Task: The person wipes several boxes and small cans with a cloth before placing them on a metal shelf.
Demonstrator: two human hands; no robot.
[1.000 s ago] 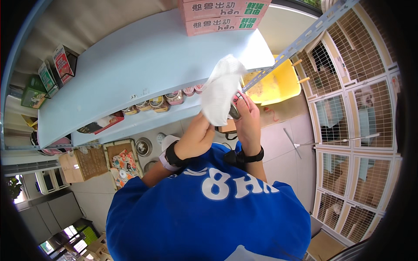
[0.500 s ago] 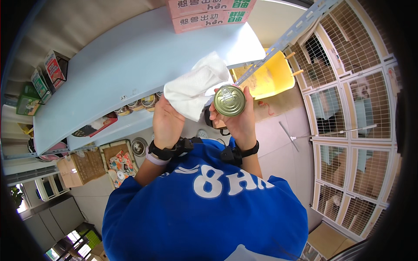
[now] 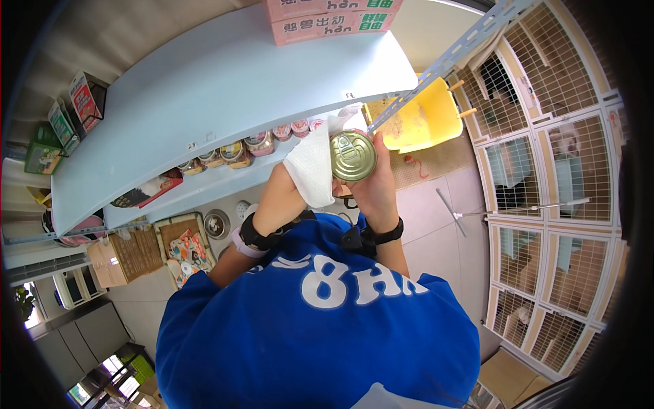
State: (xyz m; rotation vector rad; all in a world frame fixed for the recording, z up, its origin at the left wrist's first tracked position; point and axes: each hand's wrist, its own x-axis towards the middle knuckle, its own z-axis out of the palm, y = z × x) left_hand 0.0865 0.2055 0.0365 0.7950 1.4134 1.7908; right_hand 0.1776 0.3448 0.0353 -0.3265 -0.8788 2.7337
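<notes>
My right hand point(image 3: 375, 184) grips a round metal can point(image 3: 353, 154), its gold pull-tab lid facing up. My left hand point(image 3: 285, 184) holds a white paper towel point(image 3: 310, 170) against the can's left side; the towel covers most of those fingers. Both hands are in front of a pale blue shelf unit point(image 3: 231, 78), over a lower level where a row of jars and tubs point(image 3: 235, 155) stands.
Pink cartons point(image 3: 327, 27) sit on the upper shelf, with small packets in a rack point(image 3: 85, 102) at its left. A yellow bin point(image 3: 426, 116) is beyond a metal upright. Wire-door cages point(image 3: 545, 170) line the right. A cardboard box point(image 3: 109, 266) stands lower left.
The can has turned lid-up since a second ago. In the last half second the towel and my left hand moved right against the can, uncovering more jars; the can shifted slightly left.
</notes>
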